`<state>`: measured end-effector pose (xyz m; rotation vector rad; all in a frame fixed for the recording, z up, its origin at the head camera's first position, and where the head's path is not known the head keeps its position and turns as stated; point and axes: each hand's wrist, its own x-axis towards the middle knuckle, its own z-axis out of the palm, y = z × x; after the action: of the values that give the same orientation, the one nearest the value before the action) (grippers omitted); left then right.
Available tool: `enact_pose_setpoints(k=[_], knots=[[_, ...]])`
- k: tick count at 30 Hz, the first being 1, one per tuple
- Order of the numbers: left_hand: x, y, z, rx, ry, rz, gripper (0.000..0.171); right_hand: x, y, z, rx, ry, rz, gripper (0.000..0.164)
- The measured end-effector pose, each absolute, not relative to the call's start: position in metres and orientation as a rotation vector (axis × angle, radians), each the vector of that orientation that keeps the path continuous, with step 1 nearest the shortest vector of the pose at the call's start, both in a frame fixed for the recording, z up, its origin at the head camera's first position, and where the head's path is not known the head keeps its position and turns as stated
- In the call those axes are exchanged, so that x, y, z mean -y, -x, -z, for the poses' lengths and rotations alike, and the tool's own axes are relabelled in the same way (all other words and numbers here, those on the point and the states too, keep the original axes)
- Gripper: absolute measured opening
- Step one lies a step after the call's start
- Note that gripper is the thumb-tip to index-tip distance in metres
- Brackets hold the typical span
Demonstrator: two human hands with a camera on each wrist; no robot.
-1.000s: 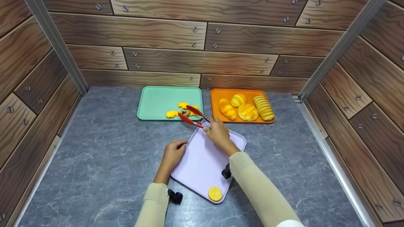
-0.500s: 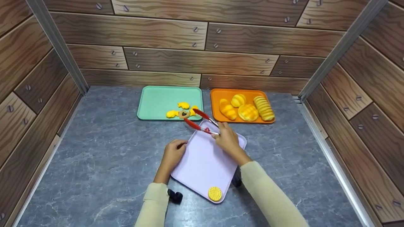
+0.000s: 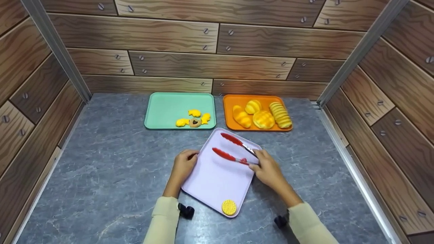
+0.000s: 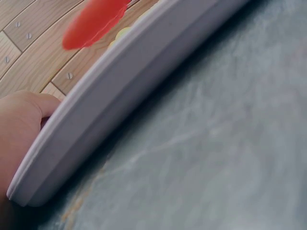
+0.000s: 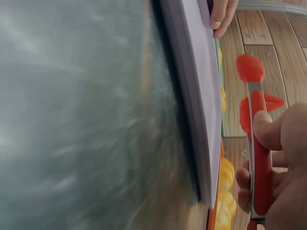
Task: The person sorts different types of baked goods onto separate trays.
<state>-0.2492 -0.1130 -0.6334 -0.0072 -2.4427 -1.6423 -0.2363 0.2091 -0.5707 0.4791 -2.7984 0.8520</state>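
My right hand (image 3: pixel 269 171) holds a pair of red-tipped tongs (image 3: pixel 225 155) above the lilac tray (image 3: pixel 213 184). The tongs' arms are spread with nothing between the tips; in the right wrist view the thumb lies along the red handle (image 5: pixel 261 177). My left hand (image 3: pixel 182 166) grips the tray's left edge; its fingers (image 5: pixel 221 17) lie over the rim in the right wrist view. The tray sits at an angle, with a round yellow cookie (image 3: pixel 229 207) in its near corner. The left wrist view shows mostly the tray's side (image 4: pixel 110 91) and one red tong tip (image 4: pixel 96 24).
Behind the lilac tray stands a green tray (image 3: pixel 166 108) with several small yellow biscuits and a brown cookie with a dark heart (image 3: pixel 195 122). Right of it, an orange tray (image 3: pixel 228 99) bears several bread rolls (image 3: pixel 263 119). Wood-patterned walls (image 3: pixel 179 64) enclose the back and sides.
My right hand has drawn the tongs back from the green tray, toward me and to the right, over the lilac tray. The left hand stays at the tray's edge.
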Motion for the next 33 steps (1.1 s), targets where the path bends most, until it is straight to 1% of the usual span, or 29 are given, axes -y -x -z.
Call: enact_pose_setpoints(k=[5, 12, 21, 26, 33], knots=[[0.114, 0.249, 0.635, 2.434, 0.01, 1.651, 0.019, -0.233, 0.218, 0.572, 2.807, -0.565, -0.875, 0.058], [0.114, 0.248, 0.634, 2.433, -0.001, 1.668, 0.02, -0.259, 0.199, 0.566, 2.936, -0.762, -0.94, 0.057], [0.115, 0.248, 0.634, 2.445, 0.001, 1.659, 0.021, -0.269, 0.189, 0.564, 3.126, -0.933, -0.962, 0.055], [0.113, 0.247, 0.632, 2.447, -0.001, 1.671, 0.02, -0.269, 0.188, 0.566, 3.125, -0.938, -0.938, 0.053], [0.113, 0.246, 0.633, 2.431, -0.005, 1.682, 0.021, -0.262, 0.189, 0.569, 3.011, -0.829, -0.842, 0.053]])
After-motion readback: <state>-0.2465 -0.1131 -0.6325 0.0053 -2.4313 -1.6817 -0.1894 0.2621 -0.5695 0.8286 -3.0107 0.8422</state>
